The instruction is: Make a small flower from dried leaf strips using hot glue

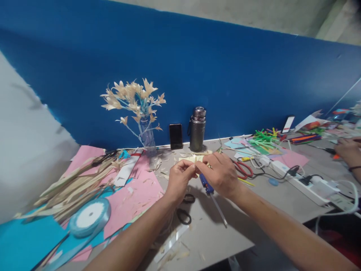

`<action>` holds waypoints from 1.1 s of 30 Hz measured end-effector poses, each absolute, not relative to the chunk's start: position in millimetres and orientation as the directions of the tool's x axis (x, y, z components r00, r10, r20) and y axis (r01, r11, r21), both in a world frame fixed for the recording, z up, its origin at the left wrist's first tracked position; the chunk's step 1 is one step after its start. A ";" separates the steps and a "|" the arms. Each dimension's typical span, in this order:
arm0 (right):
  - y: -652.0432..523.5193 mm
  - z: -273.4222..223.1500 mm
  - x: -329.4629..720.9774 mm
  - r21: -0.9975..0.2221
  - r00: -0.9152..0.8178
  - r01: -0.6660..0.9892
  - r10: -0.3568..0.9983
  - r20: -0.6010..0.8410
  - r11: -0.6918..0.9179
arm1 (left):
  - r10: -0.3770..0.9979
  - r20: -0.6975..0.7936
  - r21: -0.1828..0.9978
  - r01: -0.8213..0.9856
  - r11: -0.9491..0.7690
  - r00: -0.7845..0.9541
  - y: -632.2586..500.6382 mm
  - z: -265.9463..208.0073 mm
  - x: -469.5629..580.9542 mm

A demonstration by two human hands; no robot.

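Observation:
My left hand (180, 180) and my right hand (222, 175) meet over the middle of the table, thumbs and fingertips pinched together. Between them is a small pale bit, too hidden by the fingers to name. Beneath my right hand lies a blue glue gun (207, 184), with a clear glue stick (220, 210) reaching toward the table's front. Black-handled scissors (184, 216) lie below my left hand. Behind the fingers is a pale yellow piece (199, 158). Off to the left, a clear bottle (147, 137) holds cream-coloured husk-like flowers (131, 94).
Dried strips (81, 180), pink paper (132, 199) and a blue ribbon roll (90, 217) cover the left side. A phone (176, 136) and a metal flask (197, 130) stand at the back. On the right are red-handled scissors (244, 169), a power strip (300, 182) and another person's hand (348, 150).

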State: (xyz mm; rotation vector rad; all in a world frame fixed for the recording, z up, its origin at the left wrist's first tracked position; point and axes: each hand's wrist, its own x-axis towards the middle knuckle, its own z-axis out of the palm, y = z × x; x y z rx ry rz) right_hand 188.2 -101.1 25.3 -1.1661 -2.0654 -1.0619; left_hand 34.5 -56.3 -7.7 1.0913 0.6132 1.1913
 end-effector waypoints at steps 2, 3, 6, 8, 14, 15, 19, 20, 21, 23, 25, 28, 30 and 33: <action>-101.9 26.1 188.7 0.379 -0.489 0.870 0.451 0.747 0.316 | 0.939 0.153 0.902 -0.432 -0.006 0.307 -57.4 -7.6 35.5; -102.2 26.6 188.9 0.379 -0.490 0.869 0.450 0.747 0.317 | 0.938 0.152 0.899 -0.437 0.000 0.313 -57.9 -7.5 36.0; -103.2 27.3 190.3 0.369 -0.489 0.869 0.456 0.744 0.330 | 0.934 0.130 0.893 -0.449 0.036 0.334 -58.6 -6.6 36.6; -104.1 27.2 192.2 0.296 -0.446 0.886 0.489 0.750 0.356 | 0.937 0.099 0.892 -0.447 0.065 0.334 -57.8 -5.7 35.9; -98.4 24.8 195.4 -0.756 0.185 0.513 0.808 0.559 0.406 | 0.920 0.007 0.844 -0.495 0.205 0.393 -55.0 -1.0 32.4; -95.8 23.8 194.5 -0.876 0.229 0.326 0.869 0.439 0.356 | 0.907 -0.014 0.826 -0.506 0.248 0.422 -55.4 -0.2 32.4; -85.7 18.6 187.9 -0.967 0.261 -0.115 0.946 0.190 0.226 | 0.858 -0.071 0.762 -0.527 0.376 0.510 -57.6 -0.2 33.6; -84.2 17.4 186.4 -0.962 0.269 -0.152 0.946 0.179 0.225 | 0.850 -0.070 0.755 -0.529 0.387 0.522 -57.8 -1.0 33.9; -83.1 16.4 185.2 -0.957 0.278 -0.177 0.945 0.174 0.229 | 0.844 -0.069 0.750 -0.531 0.396 0.532 -57.8 -1.8 34.0; -82.1 15.2 184.1 -0.948 0.284 -0.215 0.944 0.170 0.235 | 0.830 -0.072 0.727 -0.540 0.424 0.553 -57.5 -3.6 33.7; -81.7 14.6 184.3 -0.942 0.268 -0.255 0.952 0.147 0.218 | 0.808 -0.086 0.699 -0.542 0.466 0.583 -57.2 -4.9 33.0; -81.0 13.3 184.9 -0.937 0.241 -0.300 0.965 0.107 0.179 | 0.785 -0.101 0.694 -0.522 0.495 0.611 -57.7 -5.4 32.2; -80.4 11.7 184.0 -0.938 0.240 -0.294 0.964 0.111 0.181 | 0.792 -0.101 0.709 -0.515 0.482 0.603 -58.2 -5.5 32.5; -79.7 8.9 180.9 -0.949 0.261 -0.226 0.953 0.156 0.218 | 0.806 -0.102 0.718 -0.518 0.465 0.583 -58.1 -5.9 33.9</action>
